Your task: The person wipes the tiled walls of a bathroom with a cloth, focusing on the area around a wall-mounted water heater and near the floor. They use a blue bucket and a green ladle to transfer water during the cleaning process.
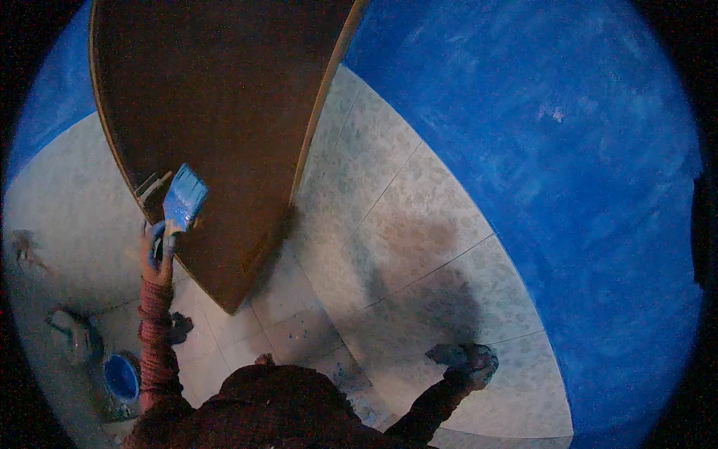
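My left hand (157, 247) is raised in front of the brown door (224, 97), its fingers closed round the handle of a wide paintbrush (185, 196). Blue paint coats the brush's bristles, which point up and away from me. The door handle (153, 184) lies just left of the brush head. On the right, my right hand (481, 367) is held out low by the pale tiles. It looks dark and stained, and the dim light hides whether its dark outline is fingers or something held.
Blue paint covers the upper wall (583, 187) on both sides of the door, above pale tiles (404, 202). A blue bucket (122, 378) stands at the lower left, near a rounded pale object (75, 333). Blue specks dot the floor (299, 337).
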Available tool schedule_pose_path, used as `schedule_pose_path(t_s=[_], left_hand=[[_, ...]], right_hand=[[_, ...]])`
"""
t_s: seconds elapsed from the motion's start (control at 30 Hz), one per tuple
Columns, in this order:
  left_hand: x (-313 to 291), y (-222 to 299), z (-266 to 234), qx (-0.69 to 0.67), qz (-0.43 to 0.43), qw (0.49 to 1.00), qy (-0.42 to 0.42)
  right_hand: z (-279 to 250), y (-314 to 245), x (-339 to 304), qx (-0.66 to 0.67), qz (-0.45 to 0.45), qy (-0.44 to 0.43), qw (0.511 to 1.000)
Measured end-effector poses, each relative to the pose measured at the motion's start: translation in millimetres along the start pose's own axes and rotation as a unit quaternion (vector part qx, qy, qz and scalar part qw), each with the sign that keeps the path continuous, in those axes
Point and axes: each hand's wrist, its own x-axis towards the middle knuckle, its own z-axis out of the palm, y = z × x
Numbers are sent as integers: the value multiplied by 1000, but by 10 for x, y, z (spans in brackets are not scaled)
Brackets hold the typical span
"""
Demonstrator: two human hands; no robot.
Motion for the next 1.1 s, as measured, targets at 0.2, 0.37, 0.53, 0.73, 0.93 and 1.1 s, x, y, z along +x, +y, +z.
schedule_pose_path(t_s=[0.2,0.37,0.53,0.73,0.93,1.1], left_hand=[[295,-352,147,50,29,997,-57],[491,-591,163,-81,-12,996,22],[534,-794,150,15,-1,1000,-14],[594,-773,140,-33,-2,999,-3],[542,-823,219,-23,-6,998,56],[547,-157,374,-35,-63,995,64]], right_hand=[[22,-308,156,-51,107,62,991],[161,-525,225,-31,115,35,992],[350,-706,271,26,124,-22,992],[666,-896,288,154,152,-60,974],[1134,-1201,314,351,195,-140,905],[1455,-1652,370,499,235,-233,801]])
